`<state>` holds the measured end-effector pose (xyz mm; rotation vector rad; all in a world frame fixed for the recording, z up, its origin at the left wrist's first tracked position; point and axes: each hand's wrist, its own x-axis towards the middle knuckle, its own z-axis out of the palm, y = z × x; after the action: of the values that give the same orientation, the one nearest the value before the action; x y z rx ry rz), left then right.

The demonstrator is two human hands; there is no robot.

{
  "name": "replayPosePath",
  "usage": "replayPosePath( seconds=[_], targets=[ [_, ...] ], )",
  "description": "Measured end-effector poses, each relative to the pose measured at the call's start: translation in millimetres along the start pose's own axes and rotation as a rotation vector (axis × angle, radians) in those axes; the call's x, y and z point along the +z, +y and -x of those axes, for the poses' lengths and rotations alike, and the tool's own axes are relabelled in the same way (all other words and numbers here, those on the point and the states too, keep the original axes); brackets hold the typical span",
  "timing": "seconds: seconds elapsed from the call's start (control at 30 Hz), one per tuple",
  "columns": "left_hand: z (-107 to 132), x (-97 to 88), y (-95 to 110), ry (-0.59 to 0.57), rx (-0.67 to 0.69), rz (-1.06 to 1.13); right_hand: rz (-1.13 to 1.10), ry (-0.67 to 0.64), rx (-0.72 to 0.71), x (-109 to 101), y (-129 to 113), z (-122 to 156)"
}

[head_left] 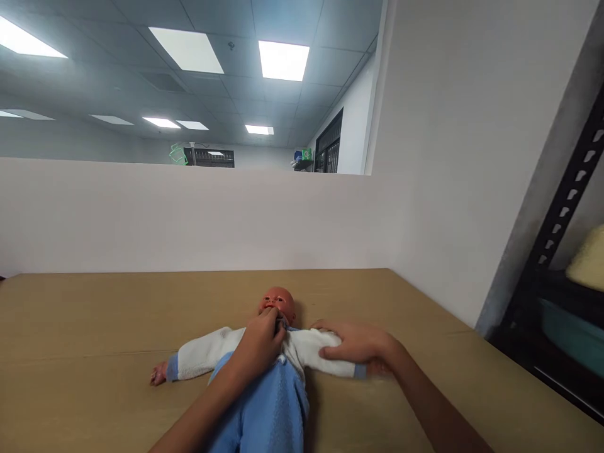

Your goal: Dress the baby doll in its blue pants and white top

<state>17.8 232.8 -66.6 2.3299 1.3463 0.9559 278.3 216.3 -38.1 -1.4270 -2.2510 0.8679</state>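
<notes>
A baby doll (pixel 279 303) lies on its back on the wooden table, head away from me and arms stretched out sideways. It wears a fleecy white top (pixel 207 351) with blue cuffs and blue trousers (pixel 274 409). Curled at the neck, my left hand (pixel 261 340) pinches the collar of the top just below the chin; its fingertips are partly hidden. Over the sleeve on the right lies my right hand (pixel 353 340), thumb on the near side and fingers on the far side, closed around the sleeved arm. My right wrist partly covers that doll hand.
The table (pixel 104 314) meets a low white partition (pixel 189 217) at the back and a white wall on the right. Beyond the right edge stands a black metal shelf (pixel 561 214) holding a teal bin (pixel 573 333) and something yellow (pixel 589 258).
</notes>
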Motion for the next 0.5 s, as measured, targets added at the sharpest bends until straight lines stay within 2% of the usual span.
replayPosePath(
  seconds=[0.13, 0.27, 0.5],
  targets=[
    [0, -3.9, -4, 0.015, -0.016, -0.032, 0.047, -0.073, 0.134, -22, -8, 15],
    [1, -5.8, -4, 0.009, -0.018, -0.033, 0.029, -0.159, 0.248, -27, -10, 23],
    [3, -6.4, -3, -0.061, 0.035, 0.006, 0.106, -0.131, 0.167, -14, 13, 9]
  ],
)
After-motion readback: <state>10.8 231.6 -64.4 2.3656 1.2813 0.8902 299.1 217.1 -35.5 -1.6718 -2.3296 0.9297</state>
